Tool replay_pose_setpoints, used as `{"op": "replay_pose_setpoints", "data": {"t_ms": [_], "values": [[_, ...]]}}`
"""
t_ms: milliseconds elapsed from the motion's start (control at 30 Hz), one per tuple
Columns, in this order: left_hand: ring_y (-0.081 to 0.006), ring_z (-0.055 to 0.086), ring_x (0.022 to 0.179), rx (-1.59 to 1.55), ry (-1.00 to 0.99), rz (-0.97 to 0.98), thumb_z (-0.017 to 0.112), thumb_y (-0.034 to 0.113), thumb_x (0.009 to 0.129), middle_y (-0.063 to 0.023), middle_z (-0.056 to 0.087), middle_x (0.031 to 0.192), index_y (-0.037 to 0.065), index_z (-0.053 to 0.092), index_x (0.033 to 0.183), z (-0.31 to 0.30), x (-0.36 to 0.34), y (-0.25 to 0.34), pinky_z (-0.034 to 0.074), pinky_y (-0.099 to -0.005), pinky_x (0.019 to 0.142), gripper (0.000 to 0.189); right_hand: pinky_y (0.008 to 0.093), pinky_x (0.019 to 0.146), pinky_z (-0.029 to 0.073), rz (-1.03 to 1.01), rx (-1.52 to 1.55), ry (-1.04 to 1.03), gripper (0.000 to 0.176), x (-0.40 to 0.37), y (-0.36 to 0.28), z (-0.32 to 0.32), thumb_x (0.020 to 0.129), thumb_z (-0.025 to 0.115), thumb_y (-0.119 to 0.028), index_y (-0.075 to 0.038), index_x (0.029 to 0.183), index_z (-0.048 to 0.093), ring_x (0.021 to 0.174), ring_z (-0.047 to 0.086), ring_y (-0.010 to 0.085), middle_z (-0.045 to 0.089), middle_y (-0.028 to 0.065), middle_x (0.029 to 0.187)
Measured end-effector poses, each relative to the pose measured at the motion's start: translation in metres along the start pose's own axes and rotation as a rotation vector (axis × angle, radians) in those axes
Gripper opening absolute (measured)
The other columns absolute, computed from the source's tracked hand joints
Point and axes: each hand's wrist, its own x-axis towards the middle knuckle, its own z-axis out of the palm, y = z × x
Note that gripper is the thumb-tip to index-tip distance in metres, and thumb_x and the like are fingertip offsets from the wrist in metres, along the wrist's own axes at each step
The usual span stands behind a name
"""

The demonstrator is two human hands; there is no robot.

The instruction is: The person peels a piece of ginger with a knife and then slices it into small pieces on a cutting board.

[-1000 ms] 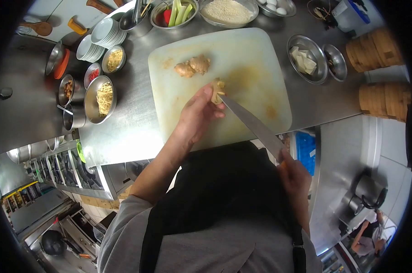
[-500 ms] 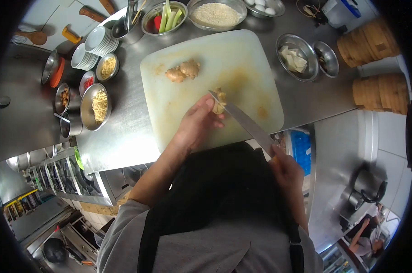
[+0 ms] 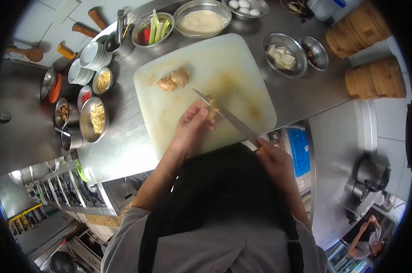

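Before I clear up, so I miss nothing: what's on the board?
Ginger and brownish stains on the board. The left hand holds another piece above it, the knife across that. Anything beneath the hand or knife is covered.

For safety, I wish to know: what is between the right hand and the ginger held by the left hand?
In the head view, the knife blade runs from the right hand to the held ginger.
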Motion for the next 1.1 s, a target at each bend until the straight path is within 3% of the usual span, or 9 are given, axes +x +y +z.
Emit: {"op": "replay_pose_setpoints", "data": {"t_ms": [67,133,367,567,767,867,933,1100], "values": [[-0.0143,0.066,0.098,0.105,-0.061,-0.013,0.067,0.03,0.104,-0.0041,0.068,0.114,0.005,0.057,0.138,0.001,-0.005,-0.003,0.055,-0.0317,0.084,0.043,0.0338,0.089,0.057,-0.027,0.068,0.014,0.043,0.009,-0.004,0.004,0.097,0.074,-0.018,-0.008,0.138,0.067,0.102,0.075,0.0258,0.075,0.0165,0.119],[-0.015,0.065,0.1,0.116,-0.077,-0.003,0.067,0.028,0.103,-0.0049,0.067,0.118,0.005,0.055,0.141,0.003,-0.008,-0.01,0.055,-0.0324,0.086,0.046,0.0321,0.097,0.055,0.131,0.137,-0.047,0.042,0.018,-0.009,0.003,0.098,0.072,-0.02,-0.005,0.138,0.066,0.113,0.073,0.0239,0.073,0.0174,0.128],[-0.016,0.06,0.114,0.121,0.036,0.076,0.069,0.018,0.101,-0.0041,0.063,0.128,0.009,0.051,0.146,0.006,-0.006,0.01,0.053,-0.0344,0.095,0.049,0.0318,0.096,0.055,0.084,0.087,0.01,0.041,0.02,0.002,-0.004,0.099,0.07,-0.018,-0.005,0.137,0.066,0.112,0.074,0.0222,0.073,0.0179,0.126],[-0.0133,0.059,0.116,0.261,0.069,0.208,0.076,0.008,0.094,-0.0033,0.064,0.128,0.006,0.055,0.138,-0.002,0.006,0.013,0.049,-0.0313,0.1,0.049,0.0325,0.098,0.055,0.077,0.076,0.086,0.04,0.012,0.008,-0.006,0.098,0.07,-0.016,-0.005,0.137,0.066,0.114,0.073,0.0219,0.074,0.0159,0.126],[-0.0125,0.062,0.112,0.253,0.05,0.142,0.078,0.004,0.092,-0.0027,0.068,0.12,0.003,0.059,0.132,-0.004,0.008,0.023,0.049,-0.0295,0.101,0.044,0.0309,0.1,0.052,0.171,0.313,0.039,0.042,-0.005,0.025,-0.012,0.099,0.07,-0.016,-0.005,0.139,0.064,0.115,0.07,0.0189,0.074,0.0145,0.126],[-0.012,0.062,0.112,0.289,0.05,0.159,0.078,0.002,0.093,-0.003,0.068,0.121,0.002,0.059,0.132,-0.004,0.009,0.023,0.05,-0.0289,0.1,0.044,0.0308,0.096,0.053,0.226,0.27,-0.033,0.04,-0.012,0.02,-0.021,0.099,0.07,-0.016,-0.005,0.138,0.066,0.111,0.071,0.0178,0.075,0.0147,0.124],[-0.0117,0.063,0.111,0.314,0.051,0.166,0.078,0.002,0.092,-0.0029,0.068,0.12,0.002,0.059,0.133,-0.005,0.011,0.022,0.05,-0.0283,0.099,0.045,0.0316,0.09,0.055,0.117,0.168,-0.036,0.04,-0.018,0.013,-0.027,0.098,0.072,-0.017,-0.007,0.136,0.068,0.102,0.073,0.0179,0.076,0.0145,0.118],[-0.0108,0.064,0.106,0.48,0.057,0.169,0.078,0.002,0.092,-0.0027,0.069,0.116,0.001,0.059,0.134,-0.004,0.009,0.023,0.052,-0.0269,0.095,0.046,0.0331,0.085,0.057,0.06,-0.001,0.017,0.04,-0.024,-0.002,-0.033,0.095,0.076,-0.019,-0.01,0.134,0.07,0.093,0.076,0.0223,0.077,0.0147,0.111]]}}
